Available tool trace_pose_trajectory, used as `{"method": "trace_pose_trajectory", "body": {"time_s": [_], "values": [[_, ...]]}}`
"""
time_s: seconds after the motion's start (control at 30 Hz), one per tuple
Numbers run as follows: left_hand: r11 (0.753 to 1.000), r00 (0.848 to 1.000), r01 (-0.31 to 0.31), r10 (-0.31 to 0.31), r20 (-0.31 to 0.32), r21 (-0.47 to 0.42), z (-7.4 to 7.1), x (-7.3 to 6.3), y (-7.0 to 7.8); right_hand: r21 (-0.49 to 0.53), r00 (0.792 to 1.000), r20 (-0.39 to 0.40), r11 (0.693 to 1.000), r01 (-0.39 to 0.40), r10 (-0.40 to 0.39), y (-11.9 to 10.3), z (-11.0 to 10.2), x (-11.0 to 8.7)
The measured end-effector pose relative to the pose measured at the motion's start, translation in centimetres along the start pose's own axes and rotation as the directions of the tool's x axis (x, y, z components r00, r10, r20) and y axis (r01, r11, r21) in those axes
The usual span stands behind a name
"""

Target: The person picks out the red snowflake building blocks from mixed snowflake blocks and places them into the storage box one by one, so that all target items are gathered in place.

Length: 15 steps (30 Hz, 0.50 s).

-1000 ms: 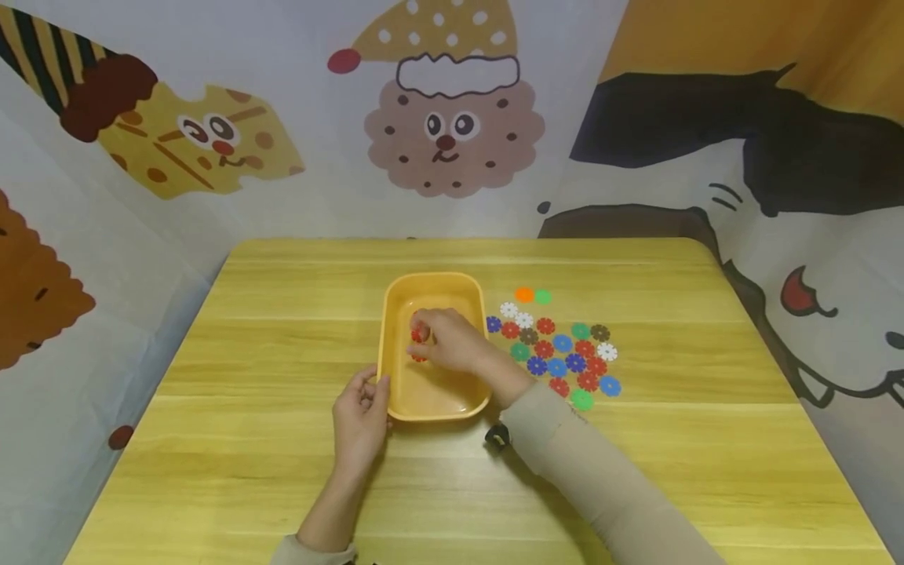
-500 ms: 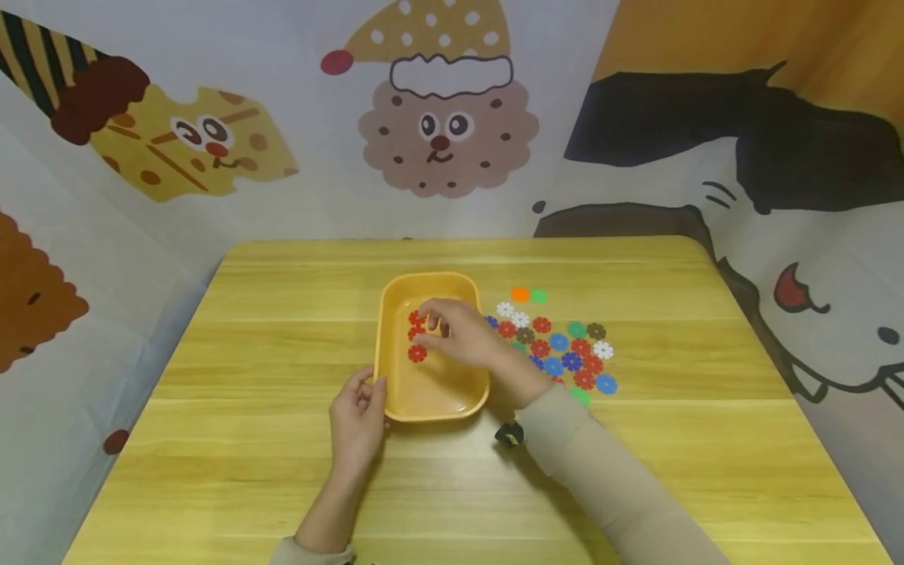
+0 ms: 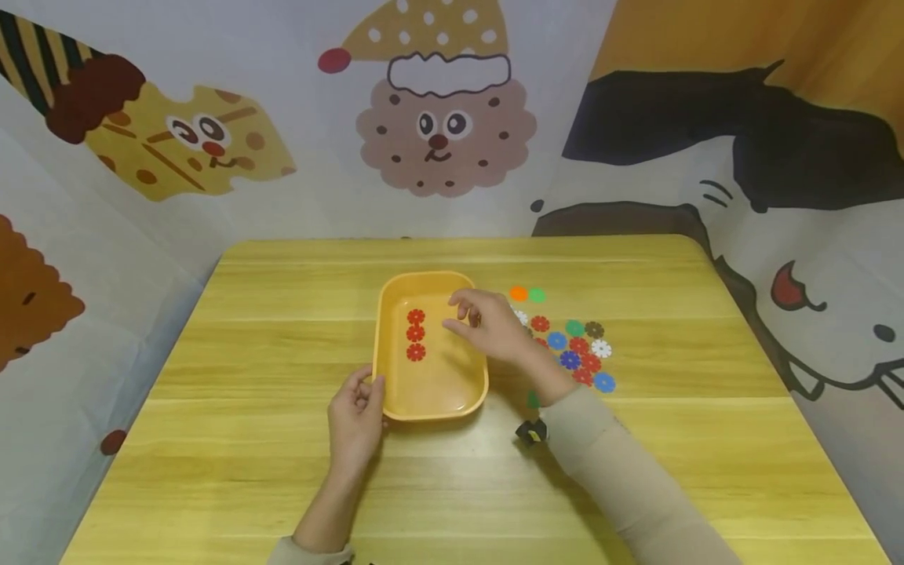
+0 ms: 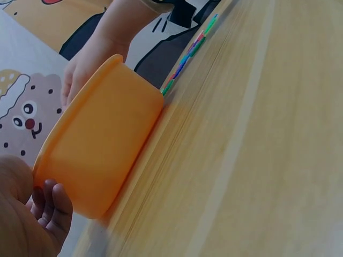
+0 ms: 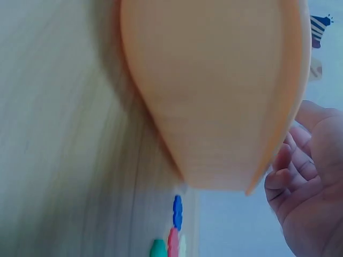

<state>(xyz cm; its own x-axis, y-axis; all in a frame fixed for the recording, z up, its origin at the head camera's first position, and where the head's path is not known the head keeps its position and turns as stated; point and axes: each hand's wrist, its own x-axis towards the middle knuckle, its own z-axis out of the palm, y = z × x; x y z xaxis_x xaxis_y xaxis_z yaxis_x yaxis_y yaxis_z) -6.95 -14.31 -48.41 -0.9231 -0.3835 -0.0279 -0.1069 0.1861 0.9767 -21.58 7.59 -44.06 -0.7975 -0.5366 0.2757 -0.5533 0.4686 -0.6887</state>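
A yellow plastic tray [image 3: 431, 396] with raised walls stands on the wooden table. Three red snowflake discs [image 3: 416, 334] lie inside it in a column, left of its middle. My left hand [image 3: 355, 416] grips the tray's near left side, thumb at the rim; in the left wrist view the fingers [image 4: 61, 206] bend against the outer wall. My right hand [image 3: 490, 326] hovers over the tray's right rim, fingers loosely bent and nothing between them. Beneath and beyond that hand, loose snowflake discs [image 3: 579, 345] in several colours lie on the table, some hidden by the arm.
Orange and light green discs [image 3: 519, 293] lie behind the others, right of the tray. The table [image 3: 247, 353] extends widely on both sides, up to a cartoon-printed cloth [image 3: 452, 212] behind it. A dark band [image 3: 531, 431] sits at the right wrist.
My right hand has drawn back from the red discs toward the tray's right rim, uncovering all three. The left hand keeps its place on the tray.
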Motion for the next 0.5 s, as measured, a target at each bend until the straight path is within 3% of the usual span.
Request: {"method": "trace_pose_trajectory", "body": {"time_s": [0.37,0.5], "values": [[1.0,1.0,0.02,-0.02,0.007,-0.014,0.0,0.0,0.0,0.033,0.995,-0.095,0.999,-0.005,0.008,3.1,-1.1,-1.3],[1.0,1.0,0.03,-0.03,0.008,-0.008,0.1,0.0,0.0,0.03,0.995,-0.085,0.998,-0.051,0.053,4.0,-1.5,-1.8]]}}
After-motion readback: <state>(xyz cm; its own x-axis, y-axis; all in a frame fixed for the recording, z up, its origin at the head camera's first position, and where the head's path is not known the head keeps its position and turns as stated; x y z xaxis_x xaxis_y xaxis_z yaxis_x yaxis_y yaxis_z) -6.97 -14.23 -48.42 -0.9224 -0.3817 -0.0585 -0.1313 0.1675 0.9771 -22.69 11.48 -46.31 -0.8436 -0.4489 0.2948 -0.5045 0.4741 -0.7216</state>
